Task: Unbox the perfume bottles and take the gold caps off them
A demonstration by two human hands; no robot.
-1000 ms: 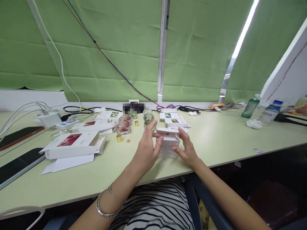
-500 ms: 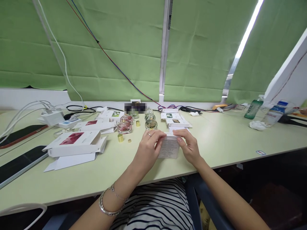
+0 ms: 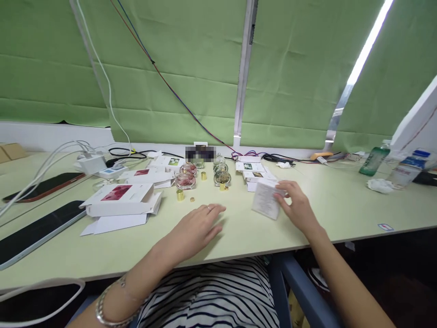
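Note:
My right hand (image 3: 296, 205) pinches a white printed box (image 3: 265, 200) by its right edge, tilted and slightly blurred above the table. My left hand (image 3: 196, 230) is over the table with fingers apart, holding nothing. Beyond it sit clear glass bottles, one with pink contents (image 3: 185, 181) and one with dark contents (image 3: 222, 177). Gold caps (image 3: 180, 195) and a tiny gold ring-like piece (image 3: 192, 199) lie near them. White cartons (image 3: 256, 175) lie just behind the held box.
At left, opened cartons with a pink picture (image 3: 118, 200) lie beside a phone (image 3: 37, 232) and a red-edged phone (image 3: 44, 186). White chargers and cables (image 3: 90, 160) stand behind. A green bottle (image 3: 374, 159), crumpled tissue (image 3: 379, 186) and a blue-capped bottle (image 3: 408, 168) are at right.
My left hand has let go of the white box and moved left and down. My right hand has carried the box to the right, tilting it. The view has shifted slightly.

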